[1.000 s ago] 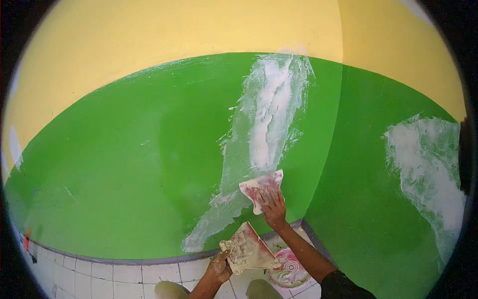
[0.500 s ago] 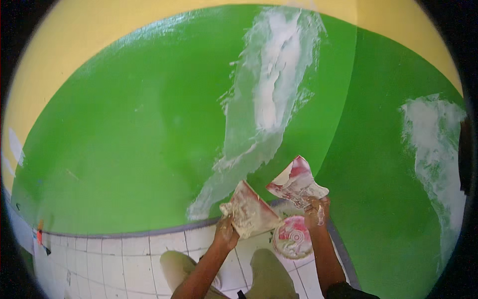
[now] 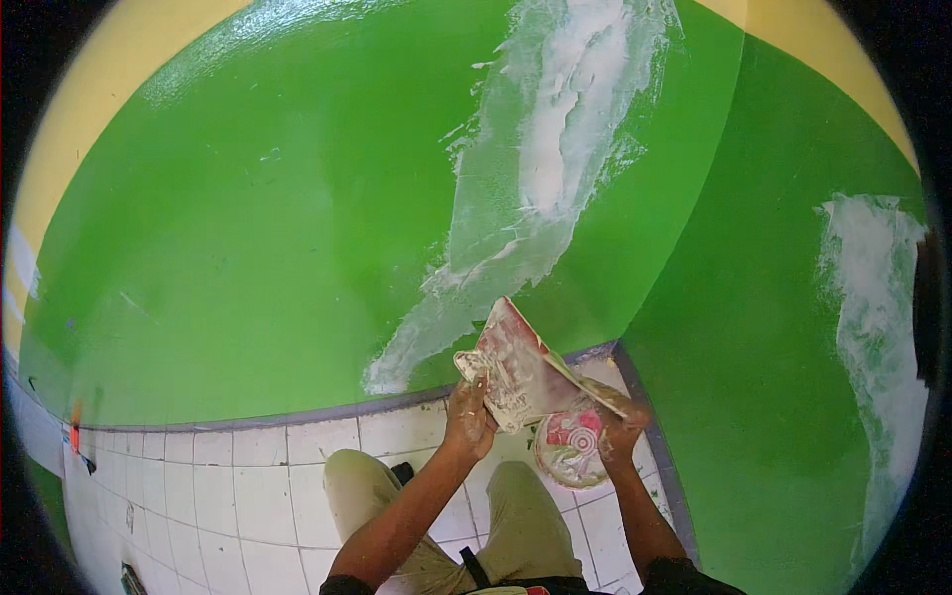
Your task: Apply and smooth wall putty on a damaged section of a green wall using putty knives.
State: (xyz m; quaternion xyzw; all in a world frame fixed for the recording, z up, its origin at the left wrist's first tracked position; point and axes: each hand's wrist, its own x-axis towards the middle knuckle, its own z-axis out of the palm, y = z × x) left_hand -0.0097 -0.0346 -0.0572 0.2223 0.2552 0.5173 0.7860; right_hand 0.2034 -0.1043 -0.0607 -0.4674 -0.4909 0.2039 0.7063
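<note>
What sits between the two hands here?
In the head view, a putty-smeared flat board held by the left hand spans the gap, with a scraper blade from the right hand laid across it.

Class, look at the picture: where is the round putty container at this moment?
In the head view, the round putty container sits on the white tiled floor near the green wall's corner, just below the right hand.

Glossy green painted wall, rough matt white putty streak — smooth glazed floor tiles, putty-caked scraper
</note>
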